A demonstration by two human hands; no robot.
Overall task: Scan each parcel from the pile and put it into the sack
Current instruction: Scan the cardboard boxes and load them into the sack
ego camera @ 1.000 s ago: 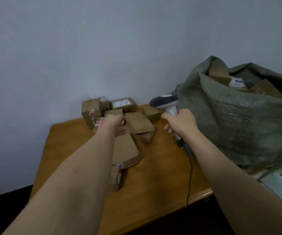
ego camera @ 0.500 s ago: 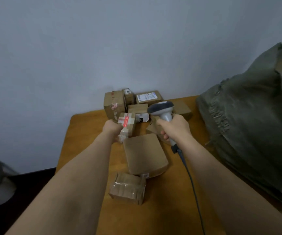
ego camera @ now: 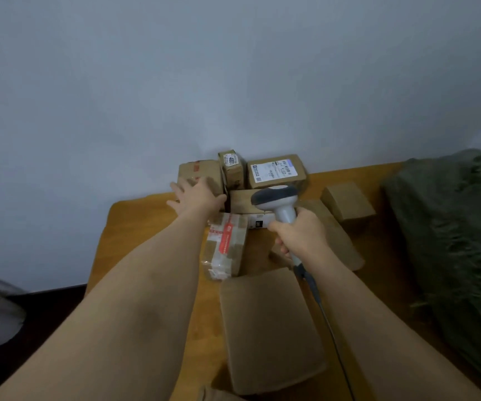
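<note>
Your left hand is spread wide, fingers straight, and it reaches to the plain brown cardboard box at the far left of the pile; the fingers lie over its front face, but you cannot tell if they really touch it. Your right hand is wrapped around the handle of the grey and white handheld barcode scanner, whose head points to the pile, and its dark cable runs down toward you over the table.

The pile stands against the pale wall, at the far edge of the orange-brown wooden table. Left of the pile the table top is bare until its rounded corner. On the right, the dark green woven sack takes the whole side of the table, and a small brown box lies just beside it.

Between your arms a parcel wrapped in clear tape with a red and white label lies near the left wrist. A large flat brown box lies closer to you, under the cable. Behind the scanner stand a small upright box with a white sticker and a wider box with a white shipping label.
</note>
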